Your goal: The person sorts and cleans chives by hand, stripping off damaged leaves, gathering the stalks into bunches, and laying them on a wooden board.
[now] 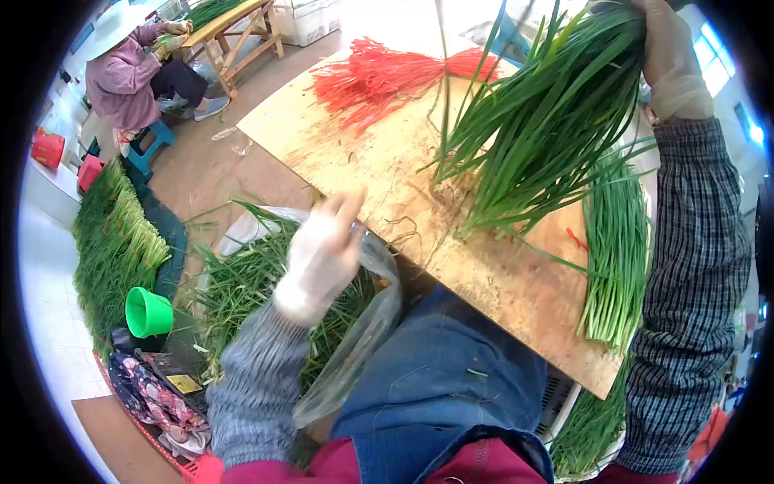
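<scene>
Right hand [659, 56]: grip clamped on upper end of leafy bunch [556, 121]; lower ends hang over table [516, 278], apparently for free separation. Left hand [318, 254] beside table edge; grip blurred, opening cannot be told.

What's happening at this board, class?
The person's right hand holds up a bunch of chives above a wooden board. The left hand, blurred and seemingly empty, is over loose greens in a plastic bag. Another bundle and red strips lie on the board. Beyond, someone sits at a bench.
</scene>
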The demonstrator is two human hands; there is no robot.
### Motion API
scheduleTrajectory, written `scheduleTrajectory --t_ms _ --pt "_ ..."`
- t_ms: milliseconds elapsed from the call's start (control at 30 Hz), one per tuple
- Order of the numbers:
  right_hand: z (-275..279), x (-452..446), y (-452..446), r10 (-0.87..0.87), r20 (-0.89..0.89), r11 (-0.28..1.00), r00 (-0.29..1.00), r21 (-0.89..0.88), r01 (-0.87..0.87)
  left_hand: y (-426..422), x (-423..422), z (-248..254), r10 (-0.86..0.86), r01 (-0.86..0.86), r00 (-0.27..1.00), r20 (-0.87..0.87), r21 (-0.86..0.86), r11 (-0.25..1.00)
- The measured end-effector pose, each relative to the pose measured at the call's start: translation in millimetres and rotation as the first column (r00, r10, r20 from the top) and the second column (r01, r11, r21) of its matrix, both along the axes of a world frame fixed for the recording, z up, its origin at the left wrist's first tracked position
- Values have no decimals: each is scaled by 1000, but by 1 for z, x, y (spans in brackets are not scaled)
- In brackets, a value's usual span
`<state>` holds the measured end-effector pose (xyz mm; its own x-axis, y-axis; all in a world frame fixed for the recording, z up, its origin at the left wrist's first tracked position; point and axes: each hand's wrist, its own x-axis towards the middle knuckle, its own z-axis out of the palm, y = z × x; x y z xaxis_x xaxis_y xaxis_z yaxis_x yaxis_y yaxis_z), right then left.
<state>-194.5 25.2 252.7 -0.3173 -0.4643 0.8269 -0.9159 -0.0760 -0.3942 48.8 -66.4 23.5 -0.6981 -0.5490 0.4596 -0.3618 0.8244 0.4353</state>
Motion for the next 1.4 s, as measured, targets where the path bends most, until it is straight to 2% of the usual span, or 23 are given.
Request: scheduleTrajectory --t_ms 100,167,200,300,333,367,500,633,700,733,767,800,900,967,1033,1067,1100,1167,1233,1267,1300,1333,1400 --pt "6 -2 3 88 254 996 963 -25 -85 -31 -96 -6 9 -78 962 -273 -242 967" --pt "5 2 2 107 310 994 945 -44 -98 -39 -127 -11 4 3 998 -63 102 995" --pt "5 4 2 106 317 994 942 -46 -97 -38 -128 -16 -90 171 972 -217 393 903" --pt "5 -4 4 114 246 993 963 -45 -106 -27 -84 -19 -191 250 951 -242 243 937" --pt "4 -11 2 167 243 986 956 -65 -156 -26 -71 -18 -151 242 963 -225 464 852" --pt "3 -11 0 194 296 981 935 -85 -176 -31 -66 -28 -105 171 981 -165 468 867" --pt "1 -7 -4 243 358 969 901 -124 -212 -31 -90 -33 -80 119 969 -232 160 980" --pt "5 -8 0 229 375 972 898 -130 -193 -28 -124 -39 -111 212 943 -313 312 926" --pt "6 -5 1 192 375 980 907 -130 -154 -20 -104 -25 -103 155 961 -258 188 970" --pt "7 -6 2 203 397 977 895 -139 -160 -15 -79 -27 -66 163 967 -248 393 905" --pt "8 -7 3 214 418 975 883 -148 -166 -11 -44 -14 -120 155 976 -184 191 969" --pt "9 -10 2 262 462 964 847 -169 -206 -7 -5 -11 -118 130 990 -74 182 975" --pt "6 -18 -1 270 448 961 852 -183 -209 -7 126 -37 -124 -69 893 433 404 912" --pt "10 -11 -4 243 492 967 836 -187 -171 7 171 -45 74 -233 305 949 -1 972" --pt "11 -14 1 301 520 954 799 -169 -249 21 145 -33 62 -244 382 922 35 969" --pt "11 -14 1 313 522 950 793 -165 -266 23 131 -42 16 -180 778 627 199 963" --pt "11 -13 2 326 524 945 787 -162 -283 28 94 -30 -44 -80 937 346 337 938" --pt "10 -10 -1 281 518 959 808 -184 -216 28 22 -17 -89 75 995 38 276 958" --pt "12 -11 -3 246 532 966 810 -199 -163 25 -46 -1 1 28 998 -66 433 901" --pt "12 -13 -4 245 539 966 806 -208 -154 19 -74 1 -43 146 977 -209 510 847" --pt "13 -14 -4 243 546 965 802 -217 -145 1 -103 -25 -78 139 978 -195 326 935" --pt "13 -14 -5 255 550 962 795 -229 -151 -2 -121 -22 -24 57 997 -80 437 898" --pt "16 -15 -5 227 570 968 790 -223 -117 1 -129 -22 -2 196 969 -249 759 621"
